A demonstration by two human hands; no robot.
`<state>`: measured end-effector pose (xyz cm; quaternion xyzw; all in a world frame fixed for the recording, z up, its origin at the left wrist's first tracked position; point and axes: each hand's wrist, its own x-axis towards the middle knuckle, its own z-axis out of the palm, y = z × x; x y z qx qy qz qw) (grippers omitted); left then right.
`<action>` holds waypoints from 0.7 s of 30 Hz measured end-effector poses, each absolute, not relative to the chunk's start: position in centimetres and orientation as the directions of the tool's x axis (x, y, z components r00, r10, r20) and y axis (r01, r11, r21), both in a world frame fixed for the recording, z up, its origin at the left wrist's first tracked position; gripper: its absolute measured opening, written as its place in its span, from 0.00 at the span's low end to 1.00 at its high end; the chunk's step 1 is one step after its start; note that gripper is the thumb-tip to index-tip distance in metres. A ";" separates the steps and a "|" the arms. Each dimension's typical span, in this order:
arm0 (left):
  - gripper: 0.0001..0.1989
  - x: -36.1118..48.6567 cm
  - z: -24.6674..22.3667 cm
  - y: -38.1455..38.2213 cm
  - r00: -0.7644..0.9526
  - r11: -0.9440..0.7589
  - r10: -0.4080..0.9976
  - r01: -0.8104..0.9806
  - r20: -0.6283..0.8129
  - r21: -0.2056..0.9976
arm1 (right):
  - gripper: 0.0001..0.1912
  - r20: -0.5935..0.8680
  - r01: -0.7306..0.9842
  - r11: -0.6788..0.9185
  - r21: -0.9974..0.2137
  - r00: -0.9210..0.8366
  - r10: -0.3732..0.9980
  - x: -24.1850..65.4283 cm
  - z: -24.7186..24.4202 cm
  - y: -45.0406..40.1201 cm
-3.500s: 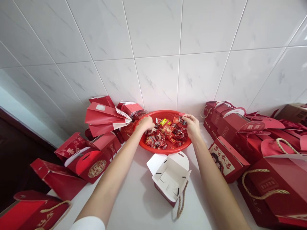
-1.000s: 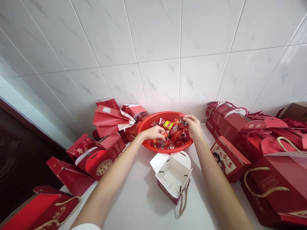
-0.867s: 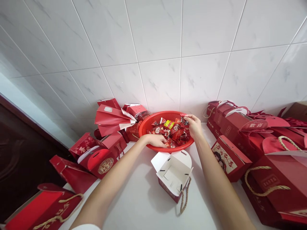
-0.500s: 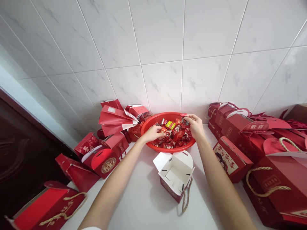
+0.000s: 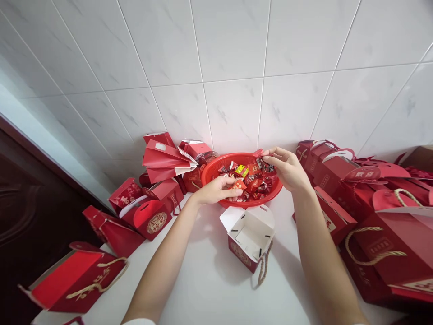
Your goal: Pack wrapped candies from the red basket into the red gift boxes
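At the far left there is a dark door [image 5: 37, 198], and beside it, on the white tabletop [image 5: 216, 293], stands a red gift box with rope handle [image 5: 84, 280]. Next come smaller red boxes, among them one with a round gold emblem [image 5: 149, 220]. Behind these, a bundle of folded red cartons [image 5: 164, 160] leans toward the tiled wall [image 5: 233, 40].

The left hand [image 5: 233, 188] is over the near left rim of the red plastic basket [image 5: 207, 170], and it pinches an orange-red wrapped candy [image 5: 239, 184] between thumb and fingers. In the basket lie many wrapped candies [image 5: 253, 183], with one yellow packet [image 5: 241, 170] among them.

Just in front of the basket, an open candy box [image 5: 252, 234] shows its white inside; its twisted cord [image 5: 265, 266] hangs at the right.

The right hand [image 5: 264, 156], above the basket's right side, grips a red packet [image 5: 258, 153], perhaps together with a darker one, as the fingers partly hide this place. Further right, maroon gift boxes [image 5: 379, 243] stand close together.
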<state>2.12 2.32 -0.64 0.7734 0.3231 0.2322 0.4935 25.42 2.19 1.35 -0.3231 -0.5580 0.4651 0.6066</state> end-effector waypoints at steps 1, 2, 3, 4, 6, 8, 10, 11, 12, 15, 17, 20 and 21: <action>0.17 2.0 -0.3 1.7 0.714 -0.321 0.700 0.282 0.026 0.904 | 0.13 0.398 -0.174 0.380 -0.909 -0.084 0.914 25.5 1.6 1.8; 0.16 2.0 0.0 1.2 0.738 -0.340 0.675 0.299 0.010 0.891 | 0.13 0.418 -0.147 0.401 -0.904 -0.115 0.901 25.5 1.8 1.4; 0.16 1.9 0.2 0.8 0.755 -0.357 0.655 0.319 -0.008 0.878 | 0.12 0.434 -0.123 0.418 -0.900 -0.151 0.888 25.5 2.0 1.0; 0.16 1.9 0.4 0.5 0.765 -0.373 0.644 0.342 -0.025 0.863 | 0.12 0.444 -0.101 0.433 -0.896 -0.187 0.876 25.6 2.2 0.6; 0.16 1.8 0.6 -0.1 0.776 -0.394 0.627 0.385 -0.062 0.834 | 0.13 0.449 -0.054 0.451 -0.891 -0.252 0.857 25.5 2.6 -0.2; 0.16 1.8 0.7 -0.4 0.786 -0.422 0.612 0.423 -0.092 0.802 | 0.13 0.436 0.003 0.459 -0.889 -0.305 0.847 25.5 3.1 -0.9; 0.16 1.8 0.8 -0.4 0.767 -0.464 0.635 0.476 -0.095 0.747 | 0.14 0.422 0.049 0.464 -0.884 -0.340 0.840 25.4 3.6 -1.5; 0.16 1.7 0.9 -0.4 0.741 -0.482 0.667 0.509 -0.079 0.713 | 0.14 0.417 0.066 0.467 -0.882 -0.351 0.838 25.4 3.8 -1.7; 0.16 1.6 0.8 -0.2 0.703 -0.492 0.709 0.545 -0.051 0.679 | 0.14 0.415 0.079 0.470 -0.879 -0.358 0.836 25.4 3.9 -1.9; 0.16 1.1 0.1 0.8 0.538 -0.466 0.840 0.641 0.076 0.609 | 0.14 0.418 0.103 0.484 -0.869 -0.368 0.830 25.6 4.3 -2.4; 0.18 0.7 -0.8 1.8 0.409 -0.429 0.897 0.706 0.170 0.564 | 0.14 0.430 0.113 0.498 -0.860 -0.364 0.826 25.8 4.3 -2.6; 0.19 0.6 -1.8 3.6 0.376 -0.413 0.909 0.745 0.182 0.524 | 0.14 0.451 0.124 0.515 -0.848 -0.339 0.825 26.1 4.5 -2.9; 0.17 0.7 -2.0 4.2 0.432 -0.428 0.893 0.735 0.125 0.525 | 0.13 0.458 0.126 0.519 -0.845 -0.330 0.825 26.2 4.5 -3.0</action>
